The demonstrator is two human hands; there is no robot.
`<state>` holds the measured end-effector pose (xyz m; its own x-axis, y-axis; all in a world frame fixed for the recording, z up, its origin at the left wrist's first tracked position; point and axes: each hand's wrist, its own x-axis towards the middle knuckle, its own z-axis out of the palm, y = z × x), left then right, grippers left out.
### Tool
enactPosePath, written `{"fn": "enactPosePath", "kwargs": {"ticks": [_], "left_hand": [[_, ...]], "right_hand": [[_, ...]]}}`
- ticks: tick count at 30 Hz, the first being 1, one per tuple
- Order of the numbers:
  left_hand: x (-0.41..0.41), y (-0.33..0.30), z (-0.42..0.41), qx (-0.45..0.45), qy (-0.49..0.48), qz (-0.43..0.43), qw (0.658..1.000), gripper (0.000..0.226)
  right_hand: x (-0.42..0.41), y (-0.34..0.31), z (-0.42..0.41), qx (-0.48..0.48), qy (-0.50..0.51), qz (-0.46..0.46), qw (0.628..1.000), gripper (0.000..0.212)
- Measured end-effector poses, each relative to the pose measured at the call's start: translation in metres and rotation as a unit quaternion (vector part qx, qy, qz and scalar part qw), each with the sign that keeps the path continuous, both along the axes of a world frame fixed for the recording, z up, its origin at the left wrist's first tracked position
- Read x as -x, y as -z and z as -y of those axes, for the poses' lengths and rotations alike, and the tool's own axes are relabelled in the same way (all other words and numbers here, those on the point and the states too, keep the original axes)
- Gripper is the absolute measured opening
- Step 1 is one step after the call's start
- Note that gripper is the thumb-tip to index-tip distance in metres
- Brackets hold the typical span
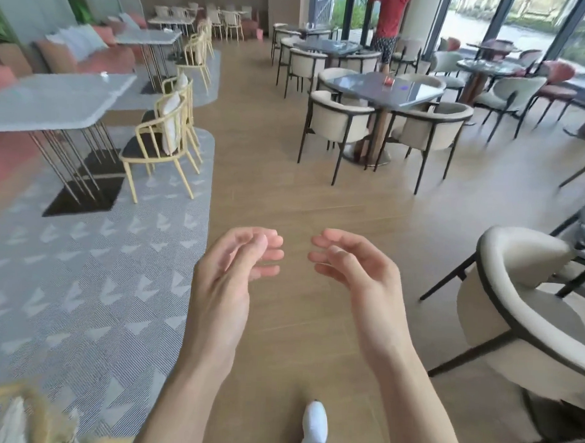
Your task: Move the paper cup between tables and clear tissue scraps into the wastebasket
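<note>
My left hand (231,269) and my right hand (359,270) are held out in front of me over the wooden floor, palms facing each other, fingers loosely curled, holding nothing. A small red object, perhaps the paper cup (388,81), stands on the dark grey table (362,88) ahead to the right. A small white scrap (104,75) lies on the light grey table (56,97) at the left. No wastebasket is in view.
Yellow metal chairs (161,140) line the left tables on a patterned grey carpet. Cream armchairs (430,130) ring the dark table; another armchair (527,305) is close on my right. A person in red (389,22) stands far back. My white shoe (314,427) shows below.
</note>
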<state>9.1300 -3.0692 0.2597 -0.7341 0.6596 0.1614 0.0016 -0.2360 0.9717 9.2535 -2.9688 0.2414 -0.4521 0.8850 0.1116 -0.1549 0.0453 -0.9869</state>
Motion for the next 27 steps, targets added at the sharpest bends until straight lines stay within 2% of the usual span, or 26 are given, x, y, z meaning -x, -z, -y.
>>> {"fn": "enactPosePath", "kwargs": {"ticks": [5, 11, 13, 16, 19, 27], "left_hand": [[0.074, -0.019, -0.129, -0.015, -0.038, -0.019, 0.999, 0.014], [0.151, -0.045, -0.25, -0.038, -0.061, -0.01, 0.997, 0.017], [0.177, -0.043, -0.284, -0.04, -0.067, -0.004, 0.997, 0.011], [0.219, -0.029, -0.336, -0.036, -0.083, 0.009, 0.996, 0.021], [0.269, -0.013, -0.39, -0.028, -0.088, 0.021, 0.996, 0.021], [0.445, -0.004, -0.561, -0.039, -0.062, 0.048, 0.996, 0.02]], "right_hand": [[0.078, -0.014, -0.14, -0.008, -0.031, -0.018, 0.999, 0.02], [0.159, -0.043, -0.273, -0.023, -0.065, -0.009, 0.998, 0.031], [0.183, -0.042, -0.309, -0.03, -0.075, -0.002, 0.997, 0.03], [0.223, -0.032, -0.361, -0.027, -0.078, 0.012, 0.997, 0.03], [0.272, -0.018, -0.417, -0.026, -0.079, 0.026, 0.996, 0.03], [0.444, -0.011, -0.578, -0.037, -0.062, 0.051, 0.996, 0.029]]}}
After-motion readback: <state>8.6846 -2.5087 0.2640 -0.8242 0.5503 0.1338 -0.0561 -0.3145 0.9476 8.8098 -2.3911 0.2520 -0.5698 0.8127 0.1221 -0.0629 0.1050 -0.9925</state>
